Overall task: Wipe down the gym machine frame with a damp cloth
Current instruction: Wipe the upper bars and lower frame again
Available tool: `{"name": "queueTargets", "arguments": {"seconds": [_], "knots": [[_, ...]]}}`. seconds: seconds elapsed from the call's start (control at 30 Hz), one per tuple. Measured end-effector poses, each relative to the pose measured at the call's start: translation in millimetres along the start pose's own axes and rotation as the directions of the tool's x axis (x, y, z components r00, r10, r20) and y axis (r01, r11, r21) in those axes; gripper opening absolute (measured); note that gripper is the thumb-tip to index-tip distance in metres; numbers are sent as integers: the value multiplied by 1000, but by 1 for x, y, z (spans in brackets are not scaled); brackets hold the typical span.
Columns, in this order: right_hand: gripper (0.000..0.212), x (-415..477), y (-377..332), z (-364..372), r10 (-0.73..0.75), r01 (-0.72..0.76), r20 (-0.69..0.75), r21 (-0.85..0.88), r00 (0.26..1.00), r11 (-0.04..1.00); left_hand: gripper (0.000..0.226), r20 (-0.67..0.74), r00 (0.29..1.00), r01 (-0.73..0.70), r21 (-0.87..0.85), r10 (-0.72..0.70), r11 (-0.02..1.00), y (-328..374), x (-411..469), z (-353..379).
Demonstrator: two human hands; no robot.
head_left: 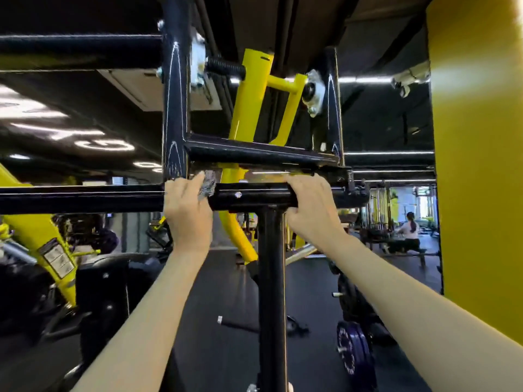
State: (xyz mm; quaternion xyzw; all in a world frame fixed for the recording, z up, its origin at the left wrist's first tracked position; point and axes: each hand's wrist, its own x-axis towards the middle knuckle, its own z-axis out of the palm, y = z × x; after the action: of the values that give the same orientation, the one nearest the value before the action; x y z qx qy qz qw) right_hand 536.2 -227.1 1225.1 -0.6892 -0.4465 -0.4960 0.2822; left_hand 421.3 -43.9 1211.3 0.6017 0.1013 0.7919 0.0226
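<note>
While both arms reach up, the left hand (188,213) presses a grey cloth (209,184) onto the black crossbar (252,196) of the gym frame (254,154)

Its fingers are curled over the top of the bar and clamped on the cloth, which is bunched at the joint with a black upright (175,108) — only a crumpled edge shows past the fingertips. Just along the same bar the right hand (311,210) grips bare metal, fingers wrapped over the top, right above the black post (271,278) that drops to the floor. Behind the bar hangs a yellow arm (249,103) — a blue weight plate (353,352) stands on edge low to the right, near a yellow pillar (478,165)
</note>
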Motion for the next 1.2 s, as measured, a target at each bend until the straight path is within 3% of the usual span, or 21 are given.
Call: {"name": "queueTargets", "arguments": {"seconds": [0.07, 0.17, 0.27, 0.33, 0.43, 0.47, 0.6, 0.67, 0.8, 0.87, 0.97, 1.07, 1.2], "knots": [[58, 3, 5, -3, -14, 14, -11, 21, 1000, 1000, 33, -36, 999, -8, -45, 6, 999, 36, -15, 22], [51, 8, 9, -5, -24, 26, -44, 60, 999, 998, 27, -3, 974, -224, -100, 225, 969, 86, -24, 47], [56, 4, 10, -5, -18, 19, -5, 103, 1000, 994, 29, 33, 919, -390, -75, 394, 918, 58, -20, 35], [58, 0, 9, -3, 20, -20, 1, 129, 1000, 991, 30, 13, 947, -320, -27, 321, 947, 34, -23, 24], [57, 2, 4, -1, 51, -46, -36, 136, 998, 990, 33, -10, 1000, -10, -98, 9, 995, 53, -30, 32], [57, 2, 4, 1, 52, -45, -48, 134, 997, 990, 29, -27, 999, -27, -115, 24, 993, 65, -31, 38], [56, -1, 4, 7, 100, -85, -100, 148, 990, 985, 25, 43, 906, -418, -58, 420, 907, 45, -21, 31], [53, -2, -2, 12, 135, -110, -139, 175, 981, 978, 29, 55, 903, -426, -29, 427, 904, 17, -15, 17], [51, -1, -8, 17, 152, -123, -166, 175, 974, 977, 33, 31, 964, -264, -40, 266, 964, 16, -20, 13], [50, 1, -6, 18, 137, -113, -170, 147, 976, 983, 27, 59, 940, -331, -88, 337, 940, 43, -21, 24], [49, 1, 0, 18, 118, -97, -173, 126, 978, 987, 21, 124, 849, -494, -155, 513, 855, 58, -15, 31], [52, -1, 1, 15, 103, -79, -156, 157, 982, 985, 22, 201, 756, -605, -149, 623, 782, 21, 0, 9], [50, -2, 0, 11, 97, -74, -106, 198, 990, 977, 22, 171, 713, -678, -79, 680, 731, -10, 9, -8]]}}
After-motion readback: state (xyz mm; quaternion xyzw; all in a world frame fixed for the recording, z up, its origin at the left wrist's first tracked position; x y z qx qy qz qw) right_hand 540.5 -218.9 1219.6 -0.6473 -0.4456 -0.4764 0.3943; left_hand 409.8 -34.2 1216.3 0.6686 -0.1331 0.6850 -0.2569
